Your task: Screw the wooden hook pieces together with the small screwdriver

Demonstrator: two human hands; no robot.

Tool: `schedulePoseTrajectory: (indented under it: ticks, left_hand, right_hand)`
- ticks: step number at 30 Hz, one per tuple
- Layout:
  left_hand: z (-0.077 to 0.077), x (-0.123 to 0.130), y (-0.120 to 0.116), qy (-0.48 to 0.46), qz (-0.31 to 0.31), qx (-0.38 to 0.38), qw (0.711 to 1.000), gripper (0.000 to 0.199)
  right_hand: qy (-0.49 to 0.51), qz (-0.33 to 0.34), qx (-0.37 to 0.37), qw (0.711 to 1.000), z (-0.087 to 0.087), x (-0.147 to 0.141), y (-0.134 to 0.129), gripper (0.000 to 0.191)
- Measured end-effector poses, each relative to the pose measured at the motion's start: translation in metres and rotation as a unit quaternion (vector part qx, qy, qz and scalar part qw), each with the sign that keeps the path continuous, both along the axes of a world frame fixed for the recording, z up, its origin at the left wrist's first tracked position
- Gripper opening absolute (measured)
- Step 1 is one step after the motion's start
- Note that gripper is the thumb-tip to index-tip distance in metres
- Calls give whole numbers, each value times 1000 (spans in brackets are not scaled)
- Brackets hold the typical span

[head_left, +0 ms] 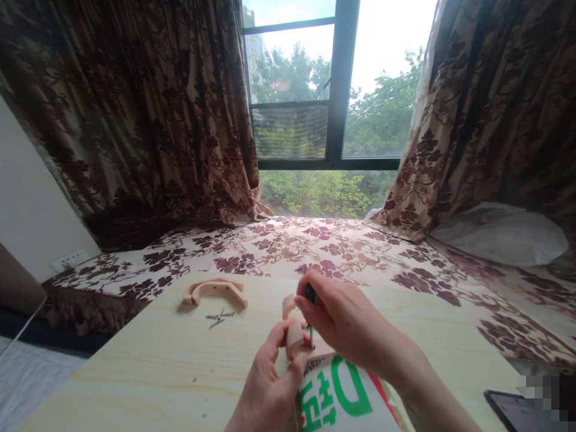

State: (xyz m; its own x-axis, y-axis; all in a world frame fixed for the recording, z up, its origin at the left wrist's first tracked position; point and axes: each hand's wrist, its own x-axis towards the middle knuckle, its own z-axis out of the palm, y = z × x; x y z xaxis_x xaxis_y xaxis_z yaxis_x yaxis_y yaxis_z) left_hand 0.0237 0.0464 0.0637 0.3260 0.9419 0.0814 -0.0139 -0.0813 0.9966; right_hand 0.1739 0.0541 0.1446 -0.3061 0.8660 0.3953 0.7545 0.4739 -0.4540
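Observation:
My right hand [335, 315] is closed round the dark handle of a screwdriver [311, 336], held upright with its shaft pointing down. The tip meets a screw at a pale wooden piece [294, 339]. Fingers of my left hand [274, 372] grip this wooden piece from the left side. A rounded wooden end [288, 305] shows just behind it; whether the two are joined is hidden by my hands. Under and in front of the wood lies a white package [335, 396] with large green lettering. To the left, several loose screws [219, 318] lie near curved wooden pieces [216, 288] with holes.
The light wooden tabletop [148, 366] carries all this. A dark phone or tablet [508, 411] lies at the right edge. Beyond the table is a ledge with flowered cloth [288, 246], with patterned curtains [180, 120], a window [339, 132] and a whitish plastic bag [504, 234].

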Motion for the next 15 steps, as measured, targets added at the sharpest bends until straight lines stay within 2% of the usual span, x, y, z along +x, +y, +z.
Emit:
schedulePoseTrajectory:
  ticks: [3, 7, 12, 15]
  left_hand:
    - [1, 1, -1, -14, 3, -5, 1000, 23]
    - [1, 0, -1, -17, -2, 9, 1000, 23]
    - [-2, -3, 1, -5, 0, 6, 1000, 29]
    - [0, -2, 1, 2, 5, 13, 1000, 26]
  right_hand:
    - [19, 21, -11, 1000, -2, -3, 1, 10]
    - [9, -29, 2, 1000, -5, -6, 4, 12]
    - [9, 33, -21, 999, 2, -4, -4, 12]
    - [-7, 26, -27, 999, 3, -1, -5, 11]
